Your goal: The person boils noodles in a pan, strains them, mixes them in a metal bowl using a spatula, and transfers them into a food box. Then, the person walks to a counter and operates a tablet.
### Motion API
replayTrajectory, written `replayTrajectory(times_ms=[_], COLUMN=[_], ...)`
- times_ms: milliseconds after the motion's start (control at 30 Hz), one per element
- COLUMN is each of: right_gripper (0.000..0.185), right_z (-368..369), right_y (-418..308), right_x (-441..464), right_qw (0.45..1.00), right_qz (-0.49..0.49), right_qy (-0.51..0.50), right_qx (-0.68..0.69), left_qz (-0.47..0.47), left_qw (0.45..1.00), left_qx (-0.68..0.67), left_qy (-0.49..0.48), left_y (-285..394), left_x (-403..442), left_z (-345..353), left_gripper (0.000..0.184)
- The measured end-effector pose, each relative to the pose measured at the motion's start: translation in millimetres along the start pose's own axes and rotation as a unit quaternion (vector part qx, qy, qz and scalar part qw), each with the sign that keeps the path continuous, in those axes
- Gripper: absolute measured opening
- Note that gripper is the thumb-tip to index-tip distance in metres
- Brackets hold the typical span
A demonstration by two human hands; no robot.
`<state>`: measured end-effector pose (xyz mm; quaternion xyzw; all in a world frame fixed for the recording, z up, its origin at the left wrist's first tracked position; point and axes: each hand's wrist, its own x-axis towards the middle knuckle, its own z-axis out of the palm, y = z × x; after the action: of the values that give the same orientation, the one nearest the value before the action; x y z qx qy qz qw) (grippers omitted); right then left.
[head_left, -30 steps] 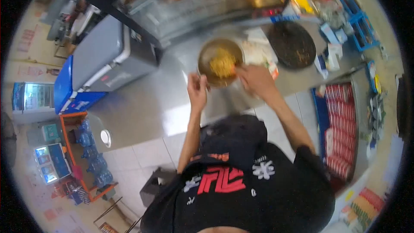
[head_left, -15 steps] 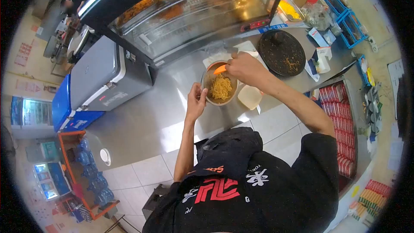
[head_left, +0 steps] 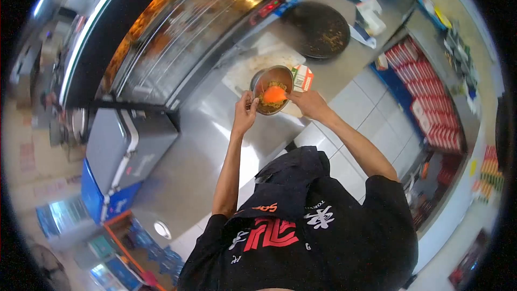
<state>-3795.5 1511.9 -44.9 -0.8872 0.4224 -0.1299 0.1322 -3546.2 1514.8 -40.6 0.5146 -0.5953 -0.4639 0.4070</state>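
Observation:
My left hand [head_left: 245, 113] grips a metal bowl [head_left: 255, 82] by its left side, thumb at the rim. The bowl is tilted, with its opening towards me. Inside it lie yellowish noodles [head_left: 278, 84], partly covered by the orange blade of a spatula [head_left: 274, 95]. My right hand [head_left: 311, 104] is closed around the spatula's handle at the bowl's right edge. Close behind the bowl, a paper food carton [head_left: 303, 77] shows a red, white and green printed side; the bowl hides most of it.
A glass heated display case [head_left: 199, 32] stands along the back of the steel counter [head_left: 188, 156]. To the right lies a round dark pan [head_left: 318, 29] with crumbs. A grey cooler box [head_left: 124, 140] is at left. Stacked red-and-white cartons [head_left: 425, 86] fill a shelf at right.
The bowl has been tilted and now covers most of the pale open carton beside it. My right hand has swung to the bowl's right side, spatula blade over the noodles. The view has turned.

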Motion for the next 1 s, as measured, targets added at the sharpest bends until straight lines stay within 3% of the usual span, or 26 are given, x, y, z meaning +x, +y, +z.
replayTrajectory(times_ms=[67,133,200,267,333,433,533,600,700,767,933,1000], right_gripper=[0.038,0.04,0.038,0.036,0.036,0.031,0.029,0.029,0.029,0.044,0.033,0.03], right_z=[-4,-9,24,45,56,16,57,70,69,59,42,38], right_y=[8,16,18,23,25,15,27,21,26,30,39,38], right_x=[-13,-22,-27,-38,-49,-50,-45,-48,-53,-63,-67,-60], right_qw=[0.995,0.984,0.981,0.976,0.988,0.958,0.957,0.953,0.96,0.967,0.98,0.979], right_qz=[0.08,0.149,0.146,0.144,0.133,0.24,0.265,0.263,0.243,0.233,0.185,0.193], right_qy=[-0.035,0.093,0.121,0.159,0.078,0.133,0.101,0.136,0.13,0.074,0.053,0.041], right_qx=[0.052,0.012,0.026,0.034,0.03,0.083,0.064,0.058,0.042,0.072,0.055,0.056], left_qz=[0.003,0.001,0.079,0.074,0.064,0.062,0.116,0.18,0.144,0.142,0.154,0.218], left_qw=[0.999,0.996,0.985,0.983,0.983,0.98,0.961,0.946,0.953,0.947,0.932,0.916], left_qx=[0.025,0.044,0.097,0.097,0.1,0.116,0.178,0.228,0.223,0.248,0.28,0.293], left_qy=[-0.041,-0.08,-0.12,-0.137,-0.141,-0.152,-0.176,-0.142,-0.142,-0.143,-0.173,-0.167], left_y=[-19,-27,-24,-39,-48,-36,-23,-30,-57,-45,-45,-52], left_x=[11,18,25,34,42,43,45,48,56,56,59,58], left_z=[7,16,28,32,34,35,48,55,54,55,58,57], left_gripper=[0.01,0.01,0.009,0.009,0.008,0.007,0.011,0.009,0.009,0.008,0.005,0.005])
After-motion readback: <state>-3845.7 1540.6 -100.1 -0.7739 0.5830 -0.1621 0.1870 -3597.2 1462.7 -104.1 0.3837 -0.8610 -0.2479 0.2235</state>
